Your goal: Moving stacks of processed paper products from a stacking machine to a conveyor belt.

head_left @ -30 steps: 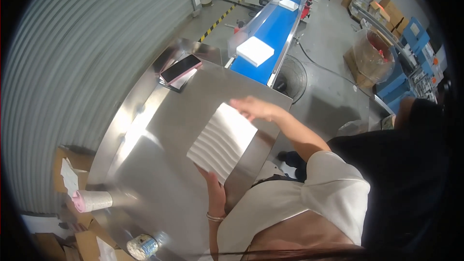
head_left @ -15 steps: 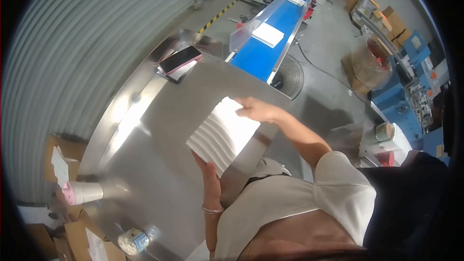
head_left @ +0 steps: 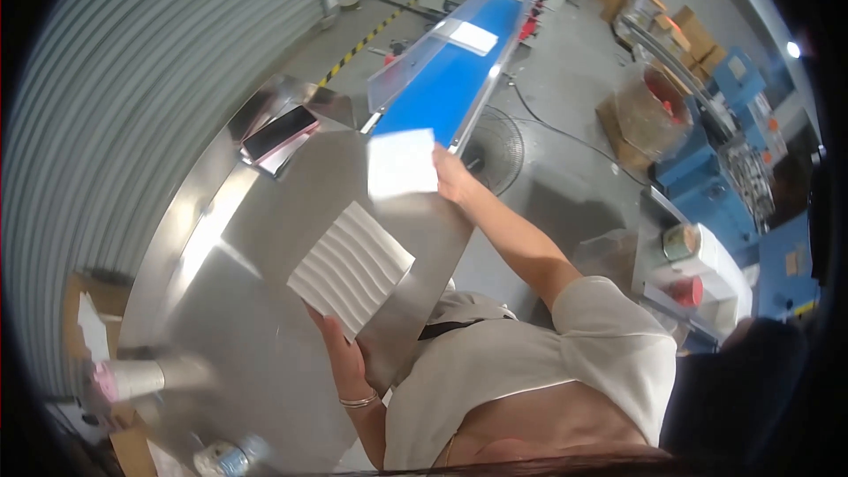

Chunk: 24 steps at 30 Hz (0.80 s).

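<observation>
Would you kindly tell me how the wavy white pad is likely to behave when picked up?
The wavy white pad would probably flex, as soft ripples cross its surface. It may be fairly light, since the left hand alone holds it, by its near edge.

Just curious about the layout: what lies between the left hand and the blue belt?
In the head view, the ridged white piece, then some metal table, then the flat white piece in the right hand.
</observation>
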Available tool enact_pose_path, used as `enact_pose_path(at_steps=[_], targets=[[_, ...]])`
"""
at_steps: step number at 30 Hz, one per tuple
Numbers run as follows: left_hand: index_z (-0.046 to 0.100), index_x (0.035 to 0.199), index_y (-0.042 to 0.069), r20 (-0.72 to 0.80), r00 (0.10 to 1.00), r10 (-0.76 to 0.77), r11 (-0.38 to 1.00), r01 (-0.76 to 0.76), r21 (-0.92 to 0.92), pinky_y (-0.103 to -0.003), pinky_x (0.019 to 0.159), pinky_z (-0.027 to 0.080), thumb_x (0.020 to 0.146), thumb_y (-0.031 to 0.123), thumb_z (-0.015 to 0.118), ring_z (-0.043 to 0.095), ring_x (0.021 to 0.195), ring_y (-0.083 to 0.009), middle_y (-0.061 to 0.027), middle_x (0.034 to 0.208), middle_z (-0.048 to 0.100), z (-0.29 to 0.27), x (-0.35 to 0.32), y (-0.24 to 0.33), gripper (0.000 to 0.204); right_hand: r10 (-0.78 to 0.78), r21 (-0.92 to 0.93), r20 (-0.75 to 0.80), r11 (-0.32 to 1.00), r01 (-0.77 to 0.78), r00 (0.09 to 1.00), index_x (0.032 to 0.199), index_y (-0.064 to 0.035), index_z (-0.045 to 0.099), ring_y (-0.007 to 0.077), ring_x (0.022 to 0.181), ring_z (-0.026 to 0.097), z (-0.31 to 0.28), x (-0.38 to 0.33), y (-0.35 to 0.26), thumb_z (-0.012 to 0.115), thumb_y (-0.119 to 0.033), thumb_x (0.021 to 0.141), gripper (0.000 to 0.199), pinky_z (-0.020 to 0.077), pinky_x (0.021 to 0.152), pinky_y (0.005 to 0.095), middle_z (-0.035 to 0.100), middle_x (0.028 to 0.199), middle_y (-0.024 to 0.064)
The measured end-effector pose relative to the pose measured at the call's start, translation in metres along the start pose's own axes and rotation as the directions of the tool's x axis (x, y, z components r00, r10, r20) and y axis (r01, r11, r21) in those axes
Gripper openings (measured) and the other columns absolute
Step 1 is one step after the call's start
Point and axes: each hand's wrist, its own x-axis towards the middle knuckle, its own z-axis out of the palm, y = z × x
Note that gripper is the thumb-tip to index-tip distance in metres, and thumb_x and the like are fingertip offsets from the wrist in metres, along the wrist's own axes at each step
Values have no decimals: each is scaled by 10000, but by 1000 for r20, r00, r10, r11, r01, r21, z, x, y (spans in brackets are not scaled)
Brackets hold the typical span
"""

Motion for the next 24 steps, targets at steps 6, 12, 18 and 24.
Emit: enact_pose_path(at_steps=[6, 12, 18, 24], targets=[[24, 1352, 79, -77, 997, -19, 1000, 19, 4, -350, 1039, 78, 888, 371, 352, 66, 1289, -191, -57, 1409, 63, 30, 16, -21, 639, 277, -70, -153, 955, -290, 949, 1176, 13, 352, 216, 720, 558, 19, 0, -14, 375, -364, 886, 476, 492, 691, 327, 530, 953, 131], [-14, 1337, 19, 41, 998, 43, 984, -49, 173, -334, 1038, 65, 886, 379, 344, 48, 1290, -216, -116, 1404, 41, 70, 52, -30, 679, 320, -960, 111, 280, 18, 941, 951, 18, 565, 111, 627, 461, 68, -33, -53, 476, -347, 844, 391, 404, 514, 268, 511, 687, 54], [-16, 1335, 14, -41, 999, -22, 989, 27, 146, -327, 1038, 62, 872, 391, 371, 43, 1291, -224, -123, 1402, 42, 80, 53, -24, 711, 264, -857, 45, 507, -99, 963, 991, 24, 560, 99, 649, 450, 39, -12, -43, 486, -305, 847, 367, 396, 578, 267, 511, 695, 36], [-2, 1335, 12, -38, 999, -2, 989, 8, 145, -334, 1039, 65, 871, 386, 376, 53, 1290, -229, -122, 1401, 48, 75, 52, -27, 706, 322, -938, 71, 345, -47, 944, 1045, 55, 520, 176, 813, 493, 67, -20, -59, 421, -263, 870, 376, 400, 734, 290, 563, 899, 113]])
